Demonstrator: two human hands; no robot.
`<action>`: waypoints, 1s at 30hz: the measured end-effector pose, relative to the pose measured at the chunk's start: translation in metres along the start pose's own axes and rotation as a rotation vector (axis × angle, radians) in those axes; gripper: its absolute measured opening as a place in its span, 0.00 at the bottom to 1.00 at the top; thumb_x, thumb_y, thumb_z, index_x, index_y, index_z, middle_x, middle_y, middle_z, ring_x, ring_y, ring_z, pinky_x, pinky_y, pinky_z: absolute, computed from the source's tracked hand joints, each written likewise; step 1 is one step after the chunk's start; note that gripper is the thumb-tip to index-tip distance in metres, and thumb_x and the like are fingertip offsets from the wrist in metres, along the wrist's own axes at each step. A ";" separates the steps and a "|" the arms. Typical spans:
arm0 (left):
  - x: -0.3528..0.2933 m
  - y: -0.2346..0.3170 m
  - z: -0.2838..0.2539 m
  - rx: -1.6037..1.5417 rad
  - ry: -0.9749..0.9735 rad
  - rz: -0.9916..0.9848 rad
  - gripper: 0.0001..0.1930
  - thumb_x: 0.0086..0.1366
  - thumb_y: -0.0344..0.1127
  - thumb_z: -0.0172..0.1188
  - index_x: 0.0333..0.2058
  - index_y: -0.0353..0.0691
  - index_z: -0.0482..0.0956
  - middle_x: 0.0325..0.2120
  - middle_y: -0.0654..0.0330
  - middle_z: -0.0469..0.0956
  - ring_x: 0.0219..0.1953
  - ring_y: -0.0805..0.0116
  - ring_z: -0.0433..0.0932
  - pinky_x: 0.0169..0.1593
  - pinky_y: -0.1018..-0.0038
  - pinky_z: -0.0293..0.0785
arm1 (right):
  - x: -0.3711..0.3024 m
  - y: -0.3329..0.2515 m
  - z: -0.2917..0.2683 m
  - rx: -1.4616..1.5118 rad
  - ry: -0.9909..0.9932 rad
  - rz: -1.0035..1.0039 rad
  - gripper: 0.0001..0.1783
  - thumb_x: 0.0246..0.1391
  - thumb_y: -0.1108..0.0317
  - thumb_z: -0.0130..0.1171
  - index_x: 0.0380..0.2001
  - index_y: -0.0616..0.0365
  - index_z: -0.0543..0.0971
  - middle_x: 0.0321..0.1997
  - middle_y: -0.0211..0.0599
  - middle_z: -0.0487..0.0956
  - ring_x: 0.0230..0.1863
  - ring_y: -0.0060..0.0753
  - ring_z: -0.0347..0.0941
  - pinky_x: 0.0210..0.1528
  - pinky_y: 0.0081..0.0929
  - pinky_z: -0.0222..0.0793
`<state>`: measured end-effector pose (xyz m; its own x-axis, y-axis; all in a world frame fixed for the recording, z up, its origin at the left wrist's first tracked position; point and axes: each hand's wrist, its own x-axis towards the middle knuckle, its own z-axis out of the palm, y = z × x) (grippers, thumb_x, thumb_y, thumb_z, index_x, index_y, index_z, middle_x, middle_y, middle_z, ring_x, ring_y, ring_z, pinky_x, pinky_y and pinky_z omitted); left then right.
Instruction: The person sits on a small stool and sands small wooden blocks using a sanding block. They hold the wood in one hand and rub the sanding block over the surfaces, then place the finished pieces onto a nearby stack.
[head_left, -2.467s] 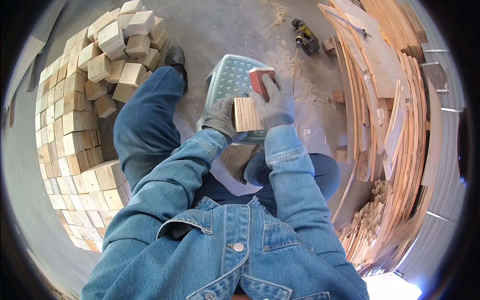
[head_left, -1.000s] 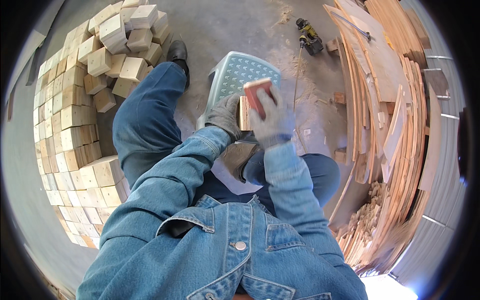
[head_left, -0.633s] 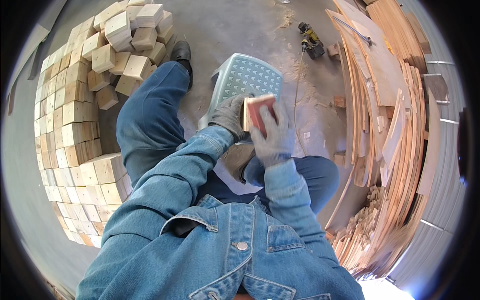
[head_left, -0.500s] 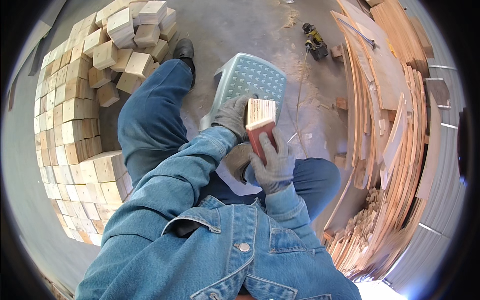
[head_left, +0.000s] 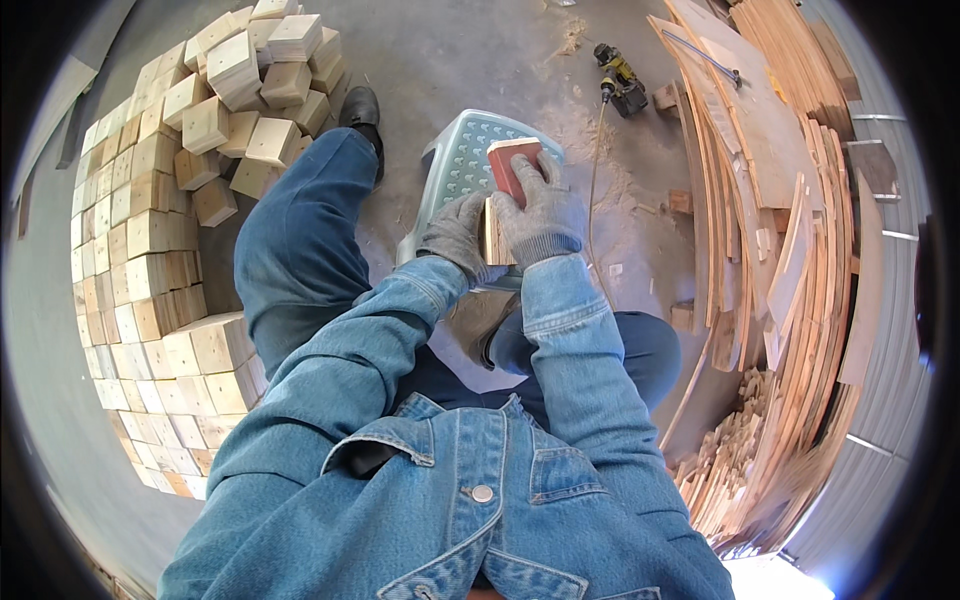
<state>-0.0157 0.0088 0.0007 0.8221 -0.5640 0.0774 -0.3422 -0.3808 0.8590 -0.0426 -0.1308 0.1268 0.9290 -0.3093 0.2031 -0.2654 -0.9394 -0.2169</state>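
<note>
Squarely near the centre of the frame, a small wooden block (head_left: 493,238) with layered edges sits between the two gloved hands, above the lower part of a pale blue-green plastic stool (head_left: 466,150). The left hand (head_left: 452,238), in a grey knitted glove, holds the block from its left side; its fingers curl round that side, though the far tips are hidden and I cannot tell how they sit. The right hand (head_left: 546,212), gloved in lighter grey, grips a red block (head_left: 507,170), its fingers bent over the upper and right part and slightly parted, its thumb hidden too far to judge. That red block shows over the stool's patterned top, just above the wooden one; the hand covers the place where the two might touch, so contact cannot be told. Both forearms, in a blue denim jacket (head_left: 452,440), come up from the lower edge. To the left, a large stack of pale wooden blocks (head_left: 150,235) fills the side of the frame, with looser, tilted ones piled at upper left beside a dark shoe (head_left: 360,107). At upper right, a yellow-and-black power drill (head_left: 621,80) lies on the grey floor (head_left: 430,60) near scattered sawdust (head_left: 625,165). Further right, long wooden boards (head_left: 775,150) lean and lie in layers, with thin offcuts (head_left: 725,450) heaped at lower right.
</note>
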 end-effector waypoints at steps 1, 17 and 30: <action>0.001 -0.006 0.001 -0.012 0.010 0.012 0.54 0.43 0.53 0.82 0.69 0.49 0.67 0.62 0.47 0.73 0.66 0.44 0.72 0.72 0.55 0.67 | -0.005 -0.004 -0.005 0.061 -0.036 0.026 0.33 0.52 0.52 0.73 0.62 0.48 0.83 0.71 0.47 0.74 0.63 0.57 0.78 0.62 0.51 0.76; -0.003 0.009 -0.003 -0.010 -0.029 0.005 0.50 0.46 0.53 0.79 0.68 0.49 0.68 0.61 0.48 0.74 0.64 0.44 0.73 0.71 0.56 0.68 | -0.089 0.000 -0.025 0.061 -0.013 -0.125 0.32 0.54 0.53 0.72 0.62 0.48 0.83 0.71 0.53 0.72 0.63 0.59 0.76 0.61 0.55 0.73; -0.002 -0.002 0.002 -0.016 0.008 0.024 0.47 0.48 0.51 0.79 0.66 0.47 0.70 0.59 0.45 0.75 0.62 0.43 0.75 0.69 0.55 0.71 | -0.081 0.001 -0.022 0.074 -0.020 -0.095 0.33 0.54 0.54 0.72 0.63 0.50 0.82 0.73 0.54 0.70 0.67 0.59 0.74 0.63 0.54 0.73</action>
<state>-0.0175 0.0088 -0.0019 0.8172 -0.5672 0.1023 -0.3550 -0.3554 0.8647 -0.1236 -0.1102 0.1311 0.9543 -0.2157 0.2069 -0.1570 -0.9507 -0.2674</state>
